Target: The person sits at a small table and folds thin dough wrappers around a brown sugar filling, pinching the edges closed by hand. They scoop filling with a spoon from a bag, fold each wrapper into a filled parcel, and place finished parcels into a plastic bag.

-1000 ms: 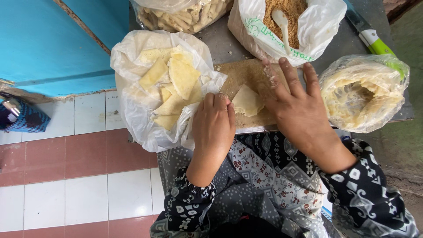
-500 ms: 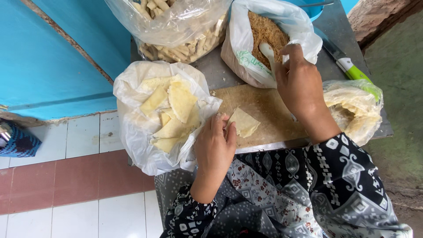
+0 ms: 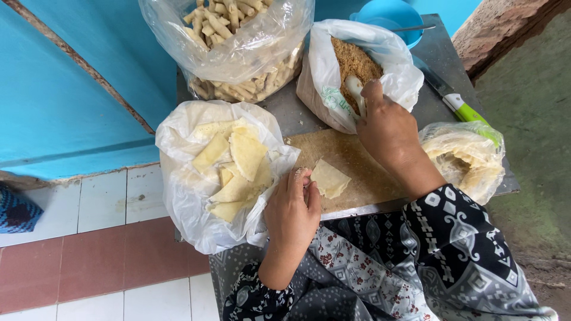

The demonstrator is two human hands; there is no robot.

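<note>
Grip of right hand hides most of the white spoon.

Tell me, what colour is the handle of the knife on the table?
Bright green with a white band, the knife handle shows in the head view.

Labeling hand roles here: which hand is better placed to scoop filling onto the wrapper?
Right. The right hand already grips the white spoon in the bag of brown crumbs; the left hand pins the wrapper on the board.
</note>
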